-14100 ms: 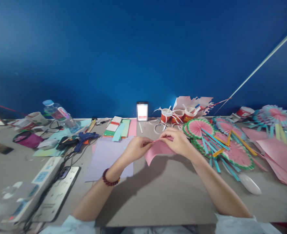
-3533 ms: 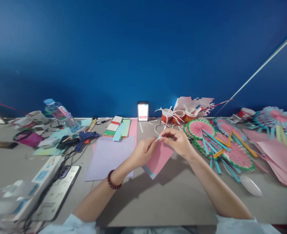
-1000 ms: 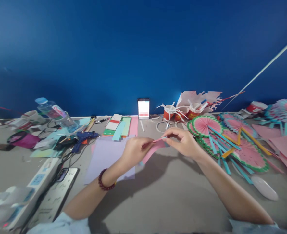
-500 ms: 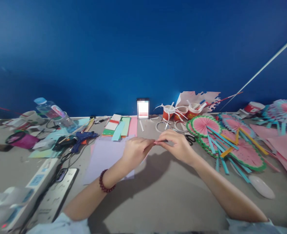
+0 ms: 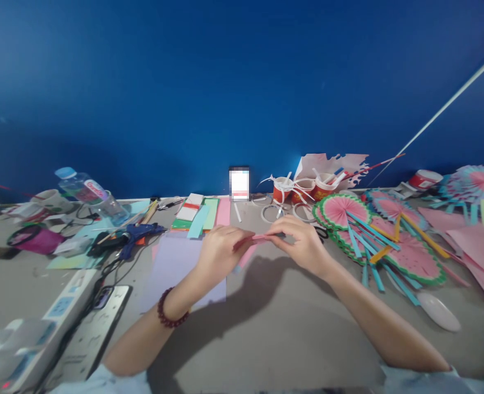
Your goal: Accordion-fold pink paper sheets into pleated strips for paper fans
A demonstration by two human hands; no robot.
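Between my hands, above the table, is a narrow folded piece of pink paper (image 5: 260,238). My left hand (image 5: 222,250), with a dark red bead bracelet (image 5: 170,310) on its wrist, grips the left end of it. The fingers of my right hand (image 5: 298,241) pinch the other end. Below my left hand lies a lilac paper sheet (image 5: 172,273). Part of the pink paper is hidden by my fingers. To the right of my right hand sit black scissors (image 5: 321,234), partly covered, and a round pink paper fan with a green edge (image 5: 345,210).
A blue glue gun (image 5: 137,238), a power strip (image 5: 67,301) and a phone (image 5: 92,334) lie to the left. Behind stand a plastic bottle (image 5: 81,186) and red paper cups (image 5: 282,189). Pink sheets (image 5: 474,249) and a white oval object (image 5: 439,312) lie to the right.
My left hand has moved a little to the left, away from my right hand. More of the pink paper shows between them.
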